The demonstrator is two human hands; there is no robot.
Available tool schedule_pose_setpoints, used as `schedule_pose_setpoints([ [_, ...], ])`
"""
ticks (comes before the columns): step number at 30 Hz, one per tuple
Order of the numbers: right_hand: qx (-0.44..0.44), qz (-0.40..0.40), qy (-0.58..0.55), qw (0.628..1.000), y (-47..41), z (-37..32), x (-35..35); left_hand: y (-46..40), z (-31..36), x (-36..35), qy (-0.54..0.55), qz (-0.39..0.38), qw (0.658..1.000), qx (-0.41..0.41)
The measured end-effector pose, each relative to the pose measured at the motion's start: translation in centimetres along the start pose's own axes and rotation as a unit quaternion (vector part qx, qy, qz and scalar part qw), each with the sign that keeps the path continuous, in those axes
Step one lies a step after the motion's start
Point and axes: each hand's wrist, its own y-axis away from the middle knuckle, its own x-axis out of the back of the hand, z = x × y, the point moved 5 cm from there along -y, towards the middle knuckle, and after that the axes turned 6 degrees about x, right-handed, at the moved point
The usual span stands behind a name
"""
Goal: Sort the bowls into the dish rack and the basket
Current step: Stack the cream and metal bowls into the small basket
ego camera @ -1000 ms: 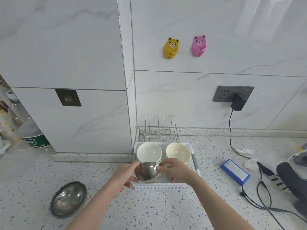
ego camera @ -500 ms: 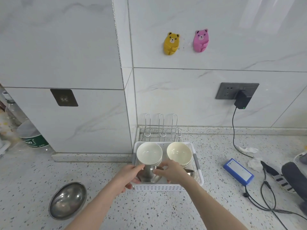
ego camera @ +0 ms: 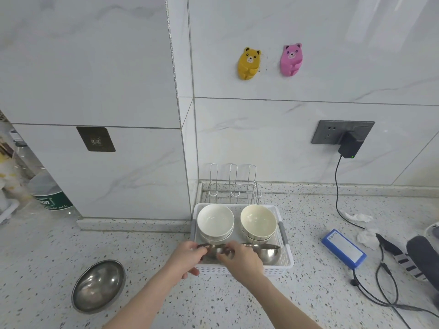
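Note:
A white plastic basket (ego camera: 286,251) sits on the counter near the wall corner. Two stacks of white bowls fill its back half, one on the left (ego camera: 215,222) and one on the right (ego camera: 257,222). At its front, my left hand (ego camera: 186,258) and my right hand (ego camera: 240,258) grip a small steel bowl (ego camera: 217,251) low inside the basket. Another steel bowl (ego camera: 267,254) lies at the front right. A wire dish rack (ego camera: 232,189) stands bare behind the basket. A large steel bowl (ego camera: 98,286) rests on the counter to the left.
A blue box (ego camera: 343,248) and black cables (ego camera: 384,288) lie on the counter to the right, with crumpled tissue (ego camera: 358,217) near the wall. A charger (ego camera: 350,146) hangs from the socket. A plastic bottle (ego camera: 48,195) stands at the far left.
Both hands have lowered the small steel bowl from above the basket's front edge down into the basket, beside the other steel bowl.

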Motion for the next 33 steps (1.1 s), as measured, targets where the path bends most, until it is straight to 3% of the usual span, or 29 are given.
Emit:
schedule_pose_setpoints([
  [4, 0.005, -0.009, 0.014, 1.000, 0.5, 0.2, 0.1, 0.8, -0.4, 0.2, 0.022, 0.017, 0.999, -0.021],
  [8, 0.014, 0.047, 0.037, 0.998, 1.3, 0.0, 1.3, 2.5, -1.1, 1.4, 0.101, 0.035, 0.993, -0.050],
  [13, 0.075, 0.109, -0.028, 0.991, 3.4, -1.6, 2.7, 4.5, -4.9, 4.9, 0.234, 0.130, 0.962, -0.053],
  [18, 0.141, 0.032, -0.072, 0.987, 5.1, -3.2, 0.1, 6.1, -11.0, 9.2, 0.285, 0.299, 0.910, -0.024],
  [22, 0.130, -0.053, -0.094, 0.986, 5.2, -4.7, -4.0, 7.0, -15.4, 12.6, 0.268, 0.406, 0.873, 0.036],
  [27, 0.098, -0.098, -0.153, 0.979, 5.9, -7.9, -9.6, 5.7, -19.2, 15.2, 0.224, 0.341, 0.898, 0.162],
  [33, 0.050, -0.110, -0.164, 0.979, 6.6, -11.2, -14.5, 3.6, -21.1, 16.5, 0.163, 0.259, 0.944, 0.125],
])
